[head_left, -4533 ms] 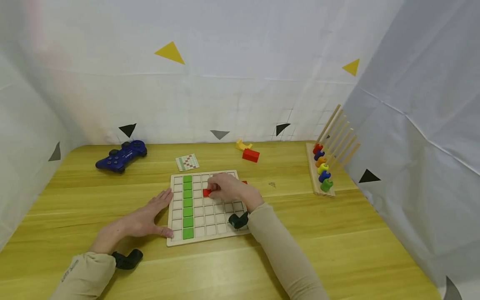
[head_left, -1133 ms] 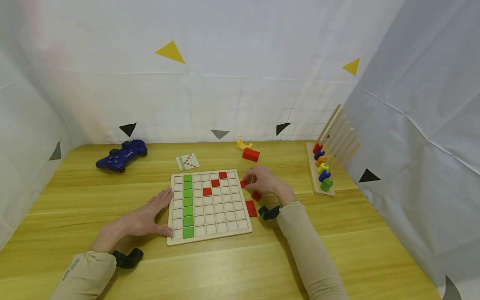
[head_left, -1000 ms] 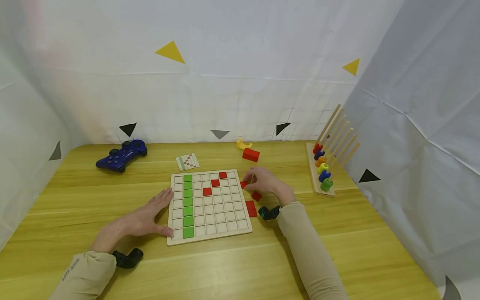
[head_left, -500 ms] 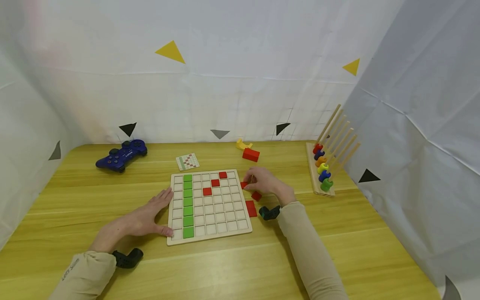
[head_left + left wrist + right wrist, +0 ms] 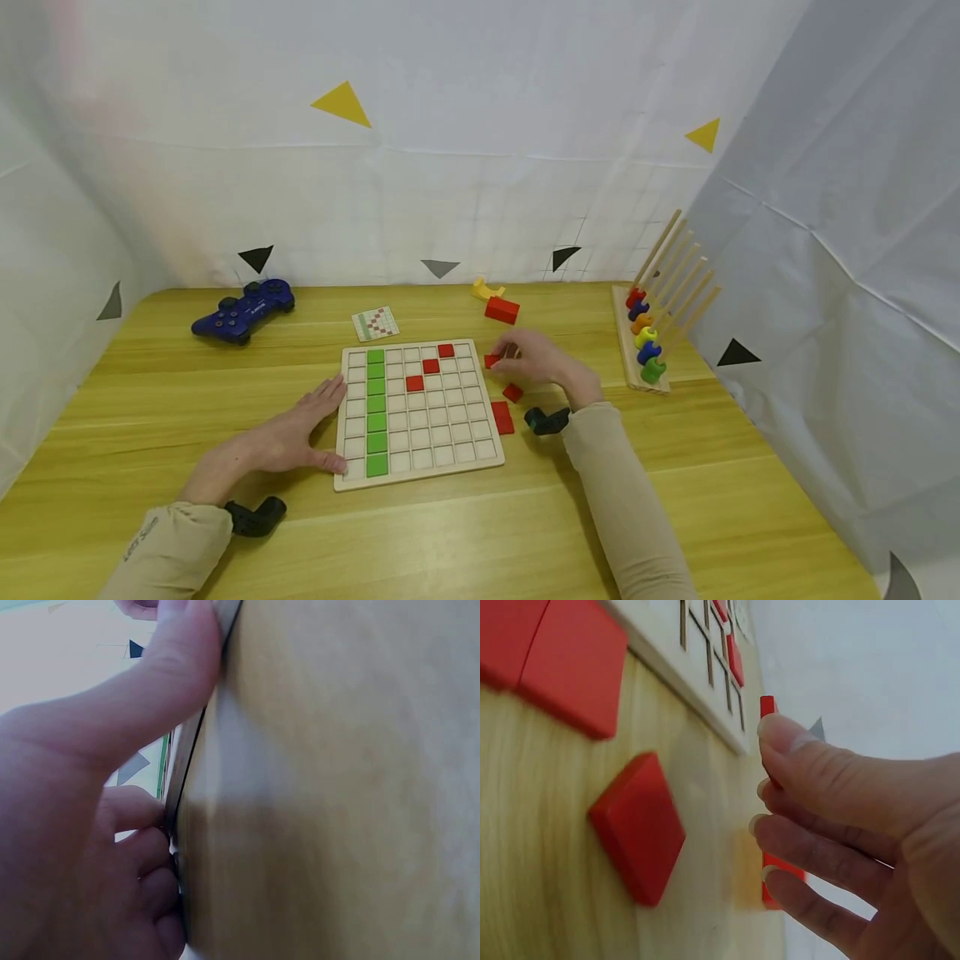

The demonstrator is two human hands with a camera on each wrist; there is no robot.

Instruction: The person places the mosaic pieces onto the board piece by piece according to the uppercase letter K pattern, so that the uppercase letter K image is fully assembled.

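A wooden grid board (image 5: 420,478) lies on the table, with a column of green tiles (image 5: 377,422) and a diagonal of three red tiles (image 5: 431,366). My left hand (image 5: 288,437) rests at the board's left edge, thumb on its near corner and fingers spread along the side. Just off the board's right edge, my right hand (image 5: 536,358) pinches a red square tile (image 5: 766,706) between thumb and finger, above the table. Below that hand is a loose red tile (image 5: 639,829), and nearer me more red tiles (image 5: 502,417) lie against the board.
Behind the board are a small pattern card (image 5: 375,324), a red block (image 5: 502,311) and a yellow curved piece (image 5: 487,290). A blue game controller (image 5: 243,313) sits at the back left. On the right stands a wooden peg rack (image 5: 622,333) with coloured rings.
My right hand has left the board, where a third red tile now shows fully, and moved right. It has picked up another red tile and raised it slightly. The left hand stays put.
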